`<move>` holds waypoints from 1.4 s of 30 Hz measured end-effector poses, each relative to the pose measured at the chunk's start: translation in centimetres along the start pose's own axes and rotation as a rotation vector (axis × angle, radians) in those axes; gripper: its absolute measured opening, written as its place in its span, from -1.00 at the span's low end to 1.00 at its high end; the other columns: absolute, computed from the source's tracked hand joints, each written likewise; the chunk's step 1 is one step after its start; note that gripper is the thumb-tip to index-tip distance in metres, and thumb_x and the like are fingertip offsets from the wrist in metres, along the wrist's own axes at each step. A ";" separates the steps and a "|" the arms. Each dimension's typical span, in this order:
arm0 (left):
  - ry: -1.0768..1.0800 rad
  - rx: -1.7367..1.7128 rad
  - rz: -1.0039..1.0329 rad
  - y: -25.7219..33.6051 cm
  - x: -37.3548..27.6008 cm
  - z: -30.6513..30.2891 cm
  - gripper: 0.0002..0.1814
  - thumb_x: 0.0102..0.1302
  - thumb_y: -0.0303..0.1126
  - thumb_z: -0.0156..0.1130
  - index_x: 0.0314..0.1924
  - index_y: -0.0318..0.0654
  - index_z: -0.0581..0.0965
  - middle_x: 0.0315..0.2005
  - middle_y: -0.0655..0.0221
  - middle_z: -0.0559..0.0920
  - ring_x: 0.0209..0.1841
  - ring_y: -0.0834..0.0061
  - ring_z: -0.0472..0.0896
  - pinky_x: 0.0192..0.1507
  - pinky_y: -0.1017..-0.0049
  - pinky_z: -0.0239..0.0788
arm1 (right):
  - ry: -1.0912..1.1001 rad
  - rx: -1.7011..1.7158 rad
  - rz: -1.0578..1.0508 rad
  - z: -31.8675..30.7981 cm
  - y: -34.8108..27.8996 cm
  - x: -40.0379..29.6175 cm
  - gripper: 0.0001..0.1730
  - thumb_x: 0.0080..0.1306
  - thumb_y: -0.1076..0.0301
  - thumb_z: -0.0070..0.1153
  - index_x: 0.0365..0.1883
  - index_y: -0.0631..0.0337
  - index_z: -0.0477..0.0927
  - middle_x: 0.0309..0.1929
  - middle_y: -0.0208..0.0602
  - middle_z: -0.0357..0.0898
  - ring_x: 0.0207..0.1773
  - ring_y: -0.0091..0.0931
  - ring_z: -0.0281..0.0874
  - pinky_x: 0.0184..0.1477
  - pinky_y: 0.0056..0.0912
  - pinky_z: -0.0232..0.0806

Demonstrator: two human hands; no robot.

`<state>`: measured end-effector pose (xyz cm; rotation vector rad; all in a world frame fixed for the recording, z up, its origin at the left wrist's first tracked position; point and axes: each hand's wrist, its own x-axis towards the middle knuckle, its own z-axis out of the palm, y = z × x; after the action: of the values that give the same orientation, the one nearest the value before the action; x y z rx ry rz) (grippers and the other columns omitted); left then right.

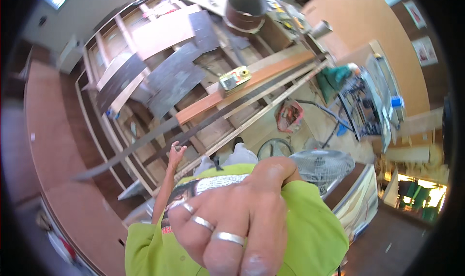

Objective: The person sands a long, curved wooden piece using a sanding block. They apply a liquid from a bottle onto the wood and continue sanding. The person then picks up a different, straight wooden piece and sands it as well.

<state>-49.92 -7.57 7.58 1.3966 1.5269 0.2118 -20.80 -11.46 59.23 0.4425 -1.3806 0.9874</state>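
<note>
Close to the camera, my right hand (236, 218) is raised with its fingers curled and several metal rings on them; its palm side is hidden. Further off on the left, my left hand (177, 153) is beside a long dark strip (196, 128) over a wooden frame (232, 134). Its fingers are bent around something small that is too unclear to name. Beyond it, an orange-brown wooden board (199, 107) lies across the frame. A rectangular tin (234, 79) with a round cap stands on this board. A thin grey strip (134, 145) extends past the frame's left side.
Dark sheet pieces (174, 79) and a pale panel (163, 32) lie on the frame. A large cylindrical container (245, 12) stands at the back. At right are a fan (319, 165), a red bag of scraps (288, 116) and a metal-framed machine (367, 94). Large brown panels (54, 130) line the left.
</note>
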 end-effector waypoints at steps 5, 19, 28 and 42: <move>0.318 -0.334 -0.173 -9.2 -6.5 0.8 -0.28 0.29 -0.08 0.44 0.32 -0.34 0.43 -0.15 0.27 0.66 -0.28 0.54 0.62 -0.14 0.47 0.53 | 0.191 -0.023 0.281 2.7 0.0 -2.4 -0.79 0.36 0.29 0.35 -0.38 0.24 0.72 -0.38 -0.22 0.67 -0.43 -0.43 0.52 -0.38 -0.35 0.29; 0.659 -0.618 -0.481 -10.9 -30.3 21.9 -0.22 0.27 0.00 0.43 0.28 -0.43 0.42 -0.10 0.16 0.66 -0.17 0.39 0.67 -0.09 0.41 0.55 | 0.335 -0.114 0.849 -0.3 -4.2 -14.1 -0.66 0.65 0.27 -0.17 -0.40 0.14 0.26 -0.54 -0.44 0.31 -0.50 -0.65 0.11 -0.42 -0.54 0.05; 0.725 -0.709 -0.463 -11.6 -32.4 23.6 -0.21 0.31 0.05 0.41 0.27 -0.48 0.43 0.01 0.07 0.65 0.01 0.33 0.65 0.07 0.36 0.51 | 0.309 -0.297 0.814 -2.7 -5.3 -16.5 -0.61 0.63 0.13 -0.05 -0.39 0.17 0.35 -0.39 -0.29 0.49 -0.43 -0.59 0.38 -0.34 -0.50 0.28; 0.486 -0.696 -0.471 -24.1 -26.9 18.6 -0.26 0.36 -0.07 0.41 0.30 -0.47 0.36 -0.12 0.20 0.64 -0.25 0.49 0.65 -0.21 0.49 0.56 | 1.038 -0.783 0.245 -11.8 -18.3 -17.5 -0.51 0.62 0.04 -0.06 -0.51 0.08 0.29 -0.54 -0.49 0.21 -0.49 -0.61 0.10 -0.41 -0.57 0.05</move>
<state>-56.56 -46.09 -3.43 0.4307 1.8746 0.7454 2.69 -18.00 45.51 -0.7606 -0.7428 0.6128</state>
